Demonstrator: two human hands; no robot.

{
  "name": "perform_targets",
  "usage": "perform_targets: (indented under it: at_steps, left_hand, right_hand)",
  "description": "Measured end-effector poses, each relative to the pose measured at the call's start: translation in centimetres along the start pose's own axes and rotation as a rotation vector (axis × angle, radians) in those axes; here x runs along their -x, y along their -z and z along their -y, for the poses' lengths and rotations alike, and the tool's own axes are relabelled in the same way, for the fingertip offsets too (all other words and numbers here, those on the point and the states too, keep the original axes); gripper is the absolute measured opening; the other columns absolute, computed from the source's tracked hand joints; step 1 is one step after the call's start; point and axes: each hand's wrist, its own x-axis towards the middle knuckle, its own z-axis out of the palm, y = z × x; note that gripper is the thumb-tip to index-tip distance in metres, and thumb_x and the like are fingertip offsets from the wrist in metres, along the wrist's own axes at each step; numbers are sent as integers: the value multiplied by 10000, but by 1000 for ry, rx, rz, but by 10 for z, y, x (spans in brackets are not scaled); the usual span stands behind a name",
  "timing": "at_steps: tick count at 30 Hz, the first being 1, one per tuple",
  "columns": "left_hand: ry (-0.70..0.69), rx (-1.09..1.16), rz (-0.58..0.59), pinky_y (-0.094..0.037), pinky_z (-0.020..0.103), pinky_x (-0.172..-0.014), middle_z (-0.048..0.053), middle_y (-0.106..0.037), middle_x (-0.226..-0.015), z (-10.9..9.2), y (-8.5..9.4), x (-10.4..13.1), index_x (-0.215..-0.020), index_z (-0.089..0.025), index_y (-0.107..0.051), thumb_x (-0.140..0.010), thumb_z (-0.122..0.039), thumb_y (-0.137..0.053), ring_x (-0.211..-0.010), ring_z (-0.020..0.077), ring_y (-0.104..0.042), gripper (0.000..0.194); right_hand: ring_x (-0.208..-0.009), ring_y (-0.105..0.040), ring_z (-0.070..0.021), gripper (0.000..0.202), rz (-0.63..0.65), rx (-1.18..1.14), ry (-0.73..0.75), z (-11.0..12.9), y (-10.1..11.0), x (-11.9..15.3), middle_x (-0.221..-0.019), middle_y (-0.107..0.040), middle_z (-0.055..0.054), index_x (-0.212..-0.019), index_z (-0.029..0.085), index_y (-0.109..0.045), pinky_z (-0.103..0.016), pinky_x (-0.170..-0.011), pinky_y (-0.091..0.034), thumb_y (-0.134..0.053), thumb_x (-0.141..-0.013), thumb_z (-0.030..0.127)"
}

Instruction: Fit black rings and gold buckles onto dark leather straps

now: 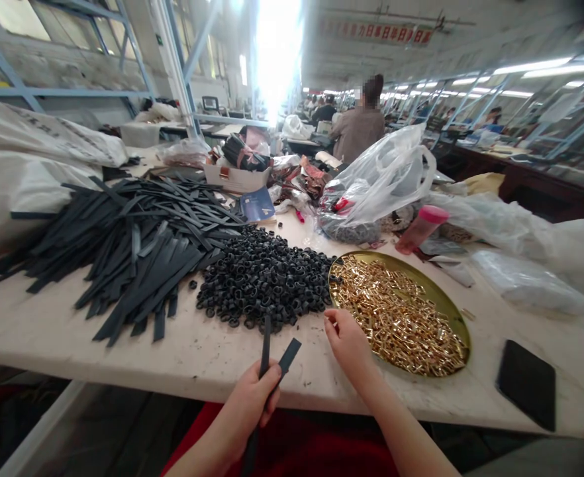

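My left hand [259,396] is closed around flat black straps [289,356]; two ends stick up above the fist, and a length hangs below it over the table's front edge. My right hand [345,338] is just left of a round gold tray [451,311], its thumb and fingers pinched together. Whatever sits between those fingertips is too small to make out. Many gold metal buckles [396,315] lie heaped on the tray. Close to the right fingertips spreads a pile of small black strap loops [267,275]. Left of it lies a big heap of long black strips [138,245].
A black phone [527,384] lies at the right front. Behind the tray stand a pink-lidded bottle [421,228] and a clear plastic bag [381,185]. A blue booklet [257,204] and an open box [236,177] are at the back. A person [361,126] is farther off.
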Motion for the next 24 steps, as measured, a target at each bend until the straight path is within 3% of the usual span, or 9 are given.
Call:
perform_targets:
  at_steps: [4,10,15,18,20,22,24]
  left_hand:
    - [17,17,-33,-176,151,-333,-105,-384,-392,-5,-1,-5,-852,-168,-466,-727,-482,-464,-299,46,-267,337]
    - [63,73,-5,-315,160,-397,-16,-578,-544,-10,-7,-11,-885,-153,-471,-726,-362,-454,-391,79,-472,263]
    - [49,50,-22,-261,150,-362,-56,-514,-508,-11,-12,-15,-886,-153,-475,-707,-350,-476,-347,52,-384,266]
    - [-19,-7,-18,-210,153,-342,-86,-450,-451,-9,-11,-14,-877,-158,-459,-706,-463,-478,-318,44,-315,350]
    - [-80,-69,-23,-203,160,-336,-91,-422,-413,-9,-10,-12,-825,-160,-454,-700,-513,-467,-307,46,-293,374]
    - [-129,-120,-34,-212,166,-333,-94,-401,-385,-10,-11,-8,-799,-162,-450,-698,-526,-454,-301,52,-288,378]
    - [-154,-141,-43,-217,168,-331,-94,-401,-380,-11,-14,-4,-804,-162,-445,-706,-518,-443,-302,57,-294,369]
  right_hand:
    - [-776,-531,-189,138,33,131,54,-2,-15,-24,-850,-572,-71,-878,180,-568,-284,-681,-368,-440,-826,186]
    - [-774,-510,-186,111,71,135,87,-4,-22,-26,-844,-550,-71,-798,177,-559,-289,-690,-356,-453,-827,197]
    - [-834,-529,-199,183,75,-32,64,-6,-24,-26,-851,-572,-82,-843,163,-579,-323,-767,-381,-404,-810,121]
    - [-906,-536,-218,250,57,-186,25,-4,-20,-17,-948,-585,-102,-993,145,-561,-361,-822,-398,-426,-783,131]
    - [-856,-569,-202,251,73,-297,-1,0,-14,-3,-908,-609,-81,-1014,153,-554,-354,-789,-440,-436,-798,200]
    - [-760,-598,-173,222,129,-610,-139,6,-9,14,-825,-624,-46,-966,166,-560,-332,-728,-477,-470,-802,285]
    - [-704,-602,-143,202,196,-1076,-389,12,-4,30,-787,-623,-17,-881,181,-559,-304,-702,-489,-574,-747,331]
